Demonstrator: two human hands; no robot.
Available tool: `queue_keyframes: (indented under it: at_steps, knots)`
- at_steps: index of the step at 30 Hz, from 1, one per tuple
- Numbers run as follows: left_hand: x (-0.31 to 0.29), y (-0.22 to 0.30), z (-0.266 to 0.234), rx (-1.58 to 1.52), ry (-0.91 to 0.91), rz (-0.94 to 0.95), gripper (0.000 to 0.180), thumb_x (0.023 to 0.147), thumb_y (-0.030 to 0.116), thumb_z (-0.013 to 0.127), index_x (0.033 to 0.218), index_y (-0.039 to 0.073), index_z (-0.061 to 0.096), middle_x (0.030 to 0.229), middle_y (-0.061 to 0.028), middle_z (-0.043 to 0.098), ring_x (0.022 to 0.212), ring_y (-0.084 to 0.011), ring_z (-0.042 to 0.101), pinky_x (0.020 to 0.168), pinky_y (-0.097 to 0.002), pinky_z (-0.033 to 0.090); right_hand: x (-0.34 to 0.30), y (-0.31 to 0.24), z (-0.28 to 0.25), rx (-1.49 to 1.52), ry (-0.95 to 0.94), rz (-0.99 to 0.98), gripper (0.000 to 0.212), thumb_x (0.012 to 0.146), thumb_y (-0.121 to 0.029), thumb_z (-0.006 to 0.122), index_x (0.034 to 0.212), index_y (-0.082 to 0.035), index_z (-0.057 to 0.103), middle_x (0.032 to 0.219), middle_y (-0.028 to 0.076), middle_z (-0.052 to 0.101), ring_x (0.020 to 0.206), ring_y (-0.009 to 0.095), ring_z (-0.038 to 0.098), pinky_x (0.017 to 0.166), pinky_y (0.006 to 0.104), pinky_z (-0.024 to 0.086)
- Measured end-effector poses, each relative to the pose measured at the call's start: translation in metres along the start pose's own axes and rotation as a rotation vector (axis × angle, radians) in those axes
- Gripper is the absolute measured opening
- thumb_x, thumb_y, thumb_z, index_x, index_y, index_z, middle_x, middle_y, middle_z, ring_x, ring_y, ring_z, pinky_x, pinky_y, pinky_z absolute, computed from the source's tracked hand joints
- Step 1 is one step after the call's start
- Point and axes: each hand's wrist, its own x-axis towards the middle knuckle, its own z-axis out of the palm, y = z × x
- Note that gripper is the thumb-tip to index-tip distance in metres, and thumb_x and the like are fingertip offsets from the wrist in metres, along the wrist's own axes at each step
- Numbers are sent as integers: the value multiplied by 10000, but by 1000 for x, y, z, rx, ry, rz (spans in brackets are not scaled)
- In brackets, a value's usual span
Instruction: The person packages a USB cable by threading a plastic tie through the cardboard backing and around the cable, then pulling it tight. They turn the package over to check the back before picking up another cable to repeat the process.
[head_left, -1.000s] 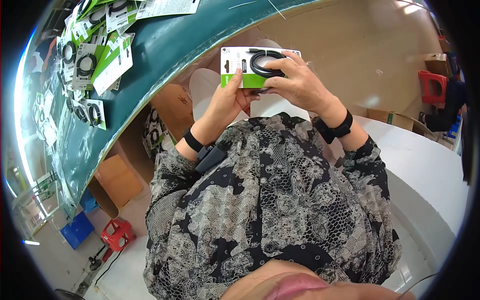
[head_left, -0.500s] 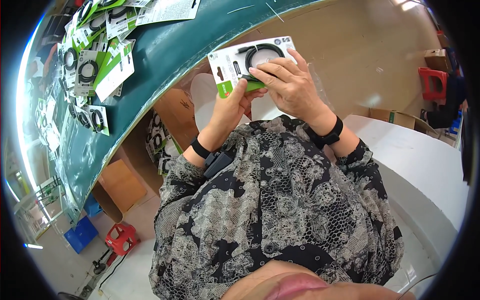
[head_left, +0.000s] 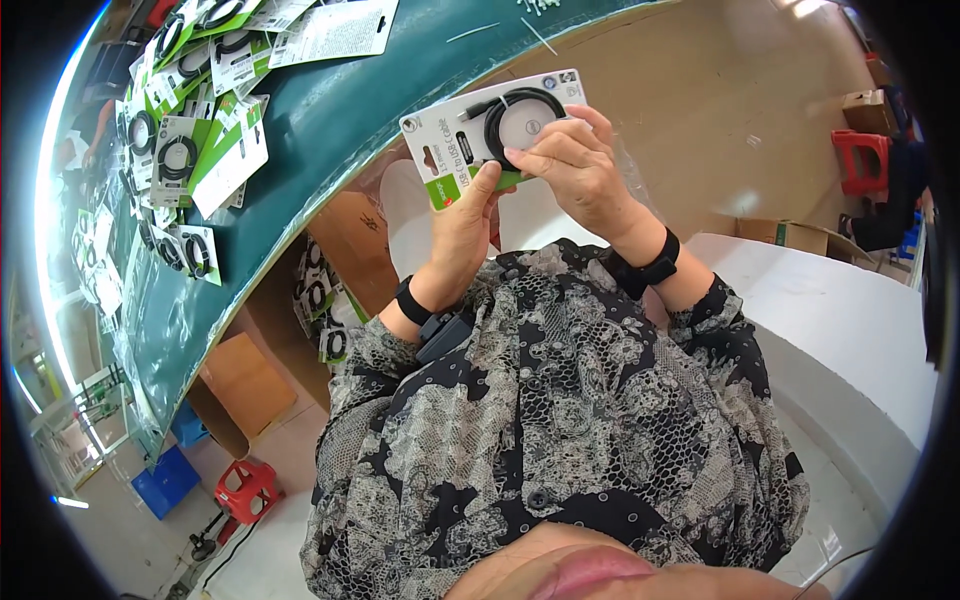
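Observation:
A white and green backing card (head_left: 436,142) is held up in front of my chest, tilted. On it lies a coiled black cable (head_left: 492,130), tied with a small twist tie near its upper side. My left hand (head_left: 462,228) grips the card's lower edge, thumb on the front and the other fingers behind. My right hand (head_left: 585,178) is closed with bent fingers at the coil's lower right, its thumb and fingertips pressed on the cable. What exactly lies between those fingertips is hidden.
Several carded cables (head_left: 178,160) are heaped on the green table (head_left: 320,110) at the left. Loose ties (head_left: 540,6) lie at its far edge. Below it stands an open carton (head_left: 250,385) beside more carded cables (head_left: 335,320). A white surface (head_left: 810,305) curves at my right; a red stool (head_left: 247,490) stands lower left.
The card has shifted slightly left and turned to face me more fully. My right fingers have curled in from lying across the coil to its lower right. A small pile of ties shows at the top.

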Motion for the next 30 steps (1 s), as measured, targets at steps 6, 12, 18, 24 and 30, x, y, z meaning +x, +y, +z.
queue_keyframes:
  at_steps: [6,12,18,24,30]
  knots:
    - [9,7,2,82,23,81,285,898,49,605,1174,61,537,1054,-47,618,929,-165,626,753,-336,562,23,13,-15,104,85,-4,191,788,-109,665,974,-116,708,1005,13,613,982,161,549,1007,389,339]
    - [18,19,5,116,45,140,304,894,58,615,1187,80,534,1067,-35,615,935,-164,628,744,-336,562,48,94,-36,141,437,485,157,837,-112,635,980,-112,701,1021,67,632,975,177,561,904,328,423]
    - [15,23,-13,77,84,191,303,891,53,618,1181,82,534,1034,-33,618,899,-163,634,736,-333,564,82,129,16,57,82,602,108,846,-183,634,874,-87,675,887,92,649,897,220,615,835,338,447]
    - [7,38,-24,57,140,239,290,891,46,616,1167,89,539,1010,-32,624,880,-163,637,727,-331,563,109,132,39,-269,84,455,174,835,-248,650,819,-75,656,897,90,648,901,266,621,792,374,447]
    - [9,46,-27,32,123,230,278,892,46,616,1157,93,544,1003,-24,624,881,-159,636,727,-331,563,140,150,60,-534,-101,557,211,834,-296,637,865,-89,662,958,93,640,907,304,618,795,388,452]
